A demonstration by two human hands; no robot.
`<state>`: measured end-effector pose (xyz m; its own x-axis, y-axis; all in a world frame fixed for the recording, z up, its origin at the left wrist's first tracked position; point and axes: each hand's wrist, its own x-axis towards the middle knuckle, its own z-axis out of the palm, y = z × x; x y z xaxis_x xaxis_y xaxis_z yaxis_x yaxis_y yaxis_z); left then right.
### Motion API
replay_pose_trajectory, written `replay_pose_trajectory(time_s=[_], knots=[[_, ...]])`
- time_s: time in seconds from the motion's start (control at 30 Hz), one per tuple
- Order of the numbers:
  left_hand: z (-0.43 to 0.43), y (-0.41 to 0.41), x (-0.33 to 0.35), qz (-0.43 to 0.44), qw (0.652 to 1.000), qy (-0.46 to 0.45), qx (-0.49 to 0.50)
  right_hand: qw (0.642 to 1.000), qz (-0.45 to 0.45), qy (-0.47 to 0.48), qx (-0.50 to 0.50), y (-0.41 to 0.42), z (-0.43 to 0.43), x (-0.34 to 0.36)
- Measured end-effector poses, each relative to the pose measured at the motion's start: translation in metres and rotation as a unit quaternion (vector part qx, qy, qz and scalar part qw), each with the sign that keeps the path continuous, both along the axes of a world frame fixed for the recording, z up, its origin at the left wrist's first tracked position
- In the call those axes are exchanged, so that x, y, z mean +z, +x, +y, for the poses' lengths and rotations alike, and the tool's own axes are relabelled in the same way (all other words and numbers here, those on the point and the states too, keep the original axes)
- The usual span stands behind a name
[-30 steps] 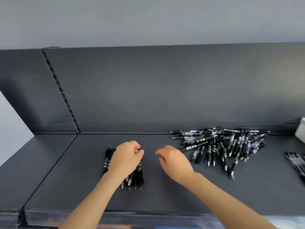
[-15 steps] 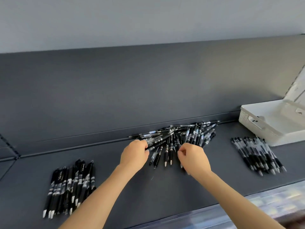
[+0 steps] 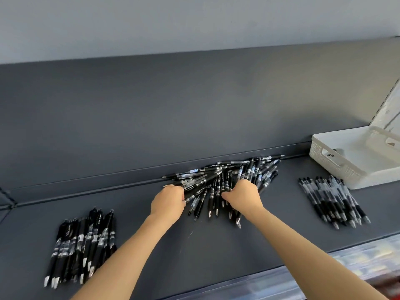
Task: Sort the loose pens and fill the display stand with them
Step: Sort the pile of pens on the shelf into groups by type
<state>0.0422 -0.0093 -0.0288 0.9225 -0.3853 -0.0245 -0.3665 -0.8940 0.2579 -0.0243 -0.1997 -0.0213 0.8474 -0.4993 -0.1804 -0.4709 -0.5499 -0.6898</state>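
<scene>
Both hands have pushed deeper into the loose pen pile point(image 3: 229, 178): left hand point(image 3: 167, 201) curled with its grip closed on pens at the pile's left edge, right hand point(image 3: 243, 197) curled over pens at its front. Sorted pens lie in a left bundle point(image 3: 82, 245) and a right bundle point(image 3: 333, 200) on the shelf point(image 3: 205, 245), beside a white basket point(image 3: 355, 156)

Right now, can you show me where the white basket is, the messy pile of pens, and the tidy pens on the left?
white basket point(image 3: 331, 167): head view, on its near woven wall.
messy pile of pens point(image 3: 218, 180): head view, on its middle.
tidy pens on the left point(image 3: 84, 243): head view, on the barrels mid-bundle.
</scene>
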Motion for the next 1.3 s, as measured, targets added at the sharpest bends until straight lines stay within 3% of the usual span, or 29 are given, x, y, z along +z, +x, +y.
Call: replay_pose_trajectory(time_s=[0.2,0.43,0.7,1.3], knots=[[0.001,-0.006,0.0,0.026,1.0,0.006,0.013,0.998,0.028,0.064,0.008,-0.013,0.0,0.008],[-0.001,-0.019,0.015,0.066,0.98,-0.184,0.04,0.989,-0.025,0.137,0.055,-0.033,0.014,0.011],[0.033,-0.037,0.037,0.085,0.958,-0.255,0.097,0.979,-0.044,0.144,0.137,-0.025,0.064,0.019],[0.212,-0.06,0.03,0.039,0.946,-0.139,0.289,0.943,0.039,0.172,0.282,-0.002,0.233,0.013]])
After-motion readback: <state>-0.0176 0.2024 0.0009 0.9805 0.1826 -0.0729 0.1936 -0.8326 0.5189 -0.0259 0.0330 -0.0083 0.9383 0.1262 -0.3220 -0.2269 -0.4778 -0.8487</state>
